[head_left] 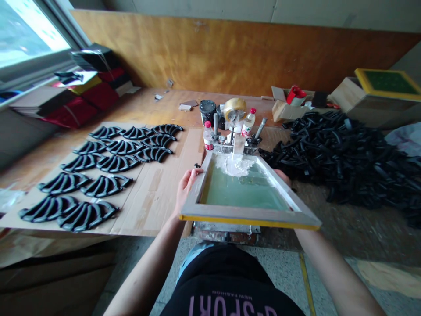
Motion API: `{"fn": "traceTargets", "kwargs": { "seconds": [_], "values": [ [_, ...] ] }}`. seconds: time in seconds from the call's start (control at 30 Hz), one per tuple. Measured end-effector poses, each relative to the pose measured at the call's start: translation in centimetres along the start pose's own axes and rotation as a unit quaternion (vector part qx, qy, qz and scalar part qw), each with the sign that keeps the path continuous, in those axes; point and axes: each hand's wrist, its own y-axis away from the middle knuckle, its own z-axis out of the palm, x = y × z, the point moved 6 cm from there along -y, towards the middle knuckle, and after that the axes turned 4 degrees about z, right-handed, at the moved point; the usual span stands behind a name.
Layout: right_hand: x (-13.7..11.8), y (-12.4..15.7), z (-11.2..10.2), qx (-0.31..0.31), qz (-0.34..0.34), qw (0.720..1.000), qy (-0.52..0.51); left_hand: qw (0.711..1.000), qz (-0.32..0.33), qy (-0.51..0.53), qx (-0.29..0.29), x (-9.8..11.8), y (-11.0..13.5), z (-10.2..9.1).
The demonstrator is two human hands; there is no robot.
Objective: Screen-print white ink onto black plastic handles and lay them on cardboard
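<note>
A screen printing frame with a grey-white border, a yellow front edge and a green mesh is tilted up in front of me. White paste lies at the far end of the mesh, with a pale squeegee standing in it. My left hand is closed on the frame's left side, and a small black piece shows by its fingertips. On the right side, my right hand grips the frame, its fingers mostly hidden. A metal base shows under the near edge.
Black curved ribbed parts lie in rows on cardboard at left. A large heap of black parts covers the right. Behind the frame stand red-capped bottles, a black tub and a tape roll. Open boxes sit farther back.
</note>
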Motion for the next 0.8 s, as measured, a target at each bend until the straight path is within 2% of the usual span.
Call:
{"fn": "traceTargets", "kwargs": {
  "seconds": [0.07, 0.1, 0.17, 0.27, 0.37, 0.47, 0.63, 0.7, 0.8],
  "values": [
    [-0.4, -2.4, -1.3, 0.057, 0.021, 0.998, -0.018, 0.998, -0.047, -0.015, -0.031, -2.5, 1.0, -0.6],
    [-1.5, -3.5, -1.3, 0.075, 0.013, 0.997, -0.023, 0.996, -0.073, -0.02, -0.044, -3.9, 1.6, -0.9],
    [-4.8, -5.5, 0.0, 0.073, -0.041, 0.996, -0.004, 0.99, -0.118, -0.026, -0.067, -6.8, 2.5, -1.2],
    [-9.7, -7.5, 3.9, -0.005, -0.131, 0.987, 0.097, 0.985, -0.144, -0.066, -0.071, -10.6, 3.1, -1.6],
    [-10.9, -8.1, 7.1, -0.105, -0.134, 0.965, 0.197, 0.981, -0.139, -0.118, -0.06, -13.1, 2.9, -2.0],
    [-9.6, -8.0, 8.0, -0.16, -0.104, 0.947, 0.258, 0.979, -0.13, -0.141, -0.071, -14.3, 2.7, -2.1],
    [-8.4, -6.7, 7.4, -0.118, -0.068, 0.941, 0.309, 0.977, -0.136, -0.147, -0.075, -14.4, 2.8, -2.0],
    [-9.0, -5.4, 8.0, -0.124, -0.086, 0.942, 0.3, 0.978, -0.139, -0.141, -0.07, -14.3, 2.9, -2.0],
    [-10.7, -2.4, 9.2, -0.169, -0.183, 0.934, 0.258, 0.977, -0.14, -0.145, -0.067, -14.4, 3.0, -2.0]
  ]
}}
